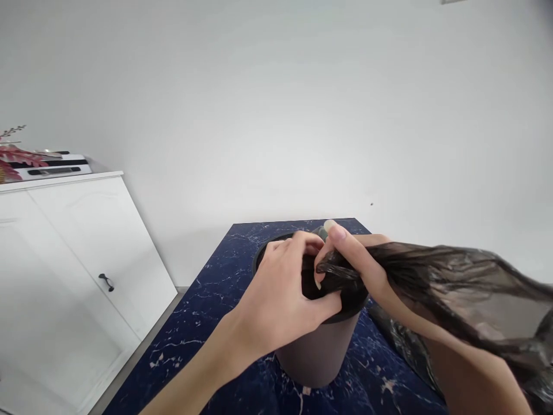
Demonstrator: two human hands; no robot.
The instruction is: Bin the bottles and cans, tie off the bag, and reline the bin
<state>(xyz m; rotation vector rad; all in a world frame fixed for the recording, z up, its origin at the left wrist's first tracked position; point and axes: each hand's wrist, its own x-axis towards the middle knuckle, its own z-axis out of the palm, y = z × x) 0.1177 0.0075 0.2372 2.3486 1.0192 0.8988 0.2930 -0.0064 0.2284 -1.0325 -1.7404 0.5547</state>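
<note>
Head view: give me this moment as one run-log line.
left hand: curled over bin | right hand: gripping dark plastic bag | bin: upright on blue table

One bin, one table

The bag at the right hand is smoky black, thinning to a see-through grey-brown with pale glints along its creases. Below the left hand, the bin is plain brownish grey with a black rim. Beneath both hands, the table is navy blue, marbled with fine white veins. Far left of the left hand, the cabinet is white with a black handle, and the leaves above it are pinkish red. Beyond the hands, the wall is plain pale grey.
</note>
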